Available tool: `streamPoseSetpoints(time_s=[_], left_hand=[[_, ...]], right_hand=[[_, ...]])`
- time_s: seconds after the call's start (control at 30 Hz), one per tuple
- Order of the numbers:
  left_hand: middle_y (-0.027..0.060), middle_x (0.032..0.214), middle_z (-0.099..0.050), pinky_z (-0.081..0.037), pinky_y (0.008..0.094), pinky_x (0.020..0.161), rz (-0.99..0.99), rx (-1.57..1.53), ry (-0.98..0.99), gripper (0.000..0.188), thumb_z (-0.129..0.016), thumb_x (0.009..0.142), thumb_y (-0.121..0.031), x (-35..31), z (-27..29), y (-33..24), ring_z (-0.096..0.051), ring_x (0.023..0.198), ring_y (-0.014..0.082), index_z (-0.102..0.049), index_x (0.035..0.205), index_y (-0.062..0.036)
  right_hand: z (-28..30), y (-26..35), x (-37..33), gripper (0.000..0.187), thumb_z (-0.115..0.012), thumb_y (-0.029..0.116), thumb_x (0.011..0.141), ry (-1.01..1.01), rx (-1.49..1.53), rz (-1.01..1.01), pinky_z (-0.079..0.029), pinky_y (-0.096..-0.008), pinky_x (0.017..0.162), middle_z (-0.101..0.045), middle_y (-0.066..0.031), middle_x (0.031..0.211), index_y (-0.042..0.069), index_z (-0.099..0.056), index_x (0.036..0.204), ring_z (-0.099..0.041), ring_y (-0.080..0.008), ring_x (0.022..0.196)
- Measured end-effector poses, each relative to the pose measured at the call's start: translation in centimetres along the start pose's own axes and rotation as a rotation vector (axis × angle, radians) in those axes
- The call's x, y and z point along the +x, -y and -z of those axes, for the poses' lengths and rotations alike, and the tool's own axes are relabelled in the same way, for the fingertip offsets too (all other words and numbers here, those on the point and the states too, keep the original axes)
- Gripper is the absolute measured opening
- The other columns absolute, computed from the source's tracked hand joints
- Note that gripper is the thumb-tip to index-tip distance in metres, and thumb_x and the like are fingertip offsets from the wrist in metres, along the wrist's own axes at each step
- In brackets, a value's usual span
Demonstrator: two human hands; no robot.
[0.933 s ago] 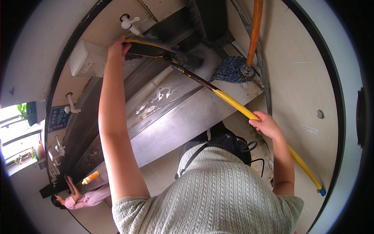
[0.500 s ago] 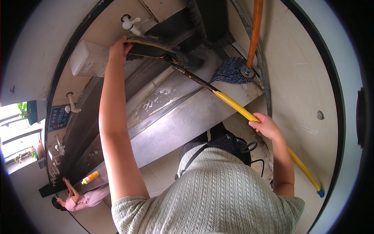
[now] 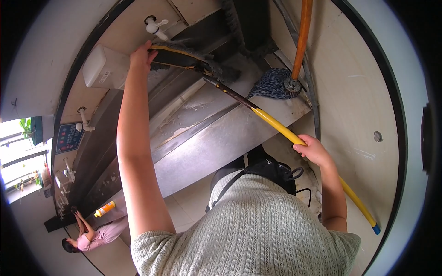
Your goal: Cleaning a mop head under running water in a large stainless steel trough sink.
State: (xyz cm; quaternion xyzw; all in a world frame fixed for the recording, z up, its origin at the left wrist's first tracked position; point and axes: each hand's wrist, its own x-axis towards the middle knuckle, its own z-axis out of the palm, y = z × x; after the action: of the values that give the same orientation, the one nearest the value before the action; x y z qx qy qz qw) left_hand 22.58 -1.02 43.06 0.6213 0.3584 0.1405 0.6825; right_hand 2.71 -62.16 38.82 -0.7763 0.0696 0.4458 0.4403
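Note:
My left hand (image 3: 143, 55) grips the far end of a flat mop's head (image 3: 177, 58), which has a dark backing, a yellow edge and grey fringe. The head lies over a long metal trough sink (image 3: 216, 147), below a white tap (image 3: 155, 27). From the head, a pole, dark at first and then yellow (image 3: 278, 126), slants down to the right. My right hand (image 3: 314, 149) is closed round the yellow part. The pole's blue-tipped end (image 3: 376, 228) reaches toward the lower right. Part of the fringe is hidden behind my hand and the head.
A string mop (image 3: 275, 84) with an orange handle stands in the trough's right corner by the wall. A white box (image 3: 105, 66) hangs left of my hand. Further left are more taps (image 3: 84, 120), an orange bottle (image 3: 105, 209) on the ledge and a person in pink (image 3: 103, 233).
The foamy water on the trough's ledge has thinned and spread. Both my hands keep their hold on the mop, almost unmoved. The view has shifted slightly.

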Motion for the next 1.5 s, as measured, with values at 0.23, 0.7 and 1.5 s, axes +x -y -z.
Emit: streamPoseSetpoints(time_s=[0.23, 0.7, 1.5], left_hand=[[0.0111, 0.103, -0.062, -0.066, 0.0325, 0.073, -0.006, 0.041, 0.030, 0.028, -0.070, 0.091, -0.008, -0.7, -0.4, -0.3, -0.065, 0.083, 0.0226, -0.059, 0.114, 0.0013], [0.0131, 0.104, -0.062, -0.065, 0.0344, 0.072, 0.005, 0.019, 0.035, 0.027, -0.071, 0.090, -0.008, 0.4, 0.2, 0.2, -0.065, 0.086, 0.0246, -0.060, 0.113, 0.0017], [0.0100, 0.102, -0.061, -0.065, 0.0321, 0.072, -0.015, 0.029, 0.028, 0.024, -0.069, 0.091, -0.008, -0.9, -0.3, -0.1, -0.064, 0.088, 0.0216, -0.061, 0.111, 0.0011]], right_hand=[[-0.1, -0.9, 0.4, 0.045, -0.074, 0.028, 0.089, 0.011, -0.011, -0.007, -0.048, -0.0266, 0.063, -0.064, -0.0013, 0.084, 0.001, -0.061, 0.122, -0.056, -0.0094, 0.066], [-1.0, -2.2, 1.2, 0.048, -0.075, 0.033, 0.088, 0.008, -0.041, -0.036, -0.049, -0.0275, 0.064, -0.066, -0.0020, 0.088, 0.002, -0.061, 0.122, -0.057, -0.0107, 0.067], [-4.6, -8.1, 5.9, 0.039, -0.081, 0.033, 0.079, 0.090, -0.064, -0.063, -0.048, -0.0292, 0.059, -0.061, -0.0016, 0.074, 0.002, -0.065, 0.096, -0.057, -0.0113, 0.062]])
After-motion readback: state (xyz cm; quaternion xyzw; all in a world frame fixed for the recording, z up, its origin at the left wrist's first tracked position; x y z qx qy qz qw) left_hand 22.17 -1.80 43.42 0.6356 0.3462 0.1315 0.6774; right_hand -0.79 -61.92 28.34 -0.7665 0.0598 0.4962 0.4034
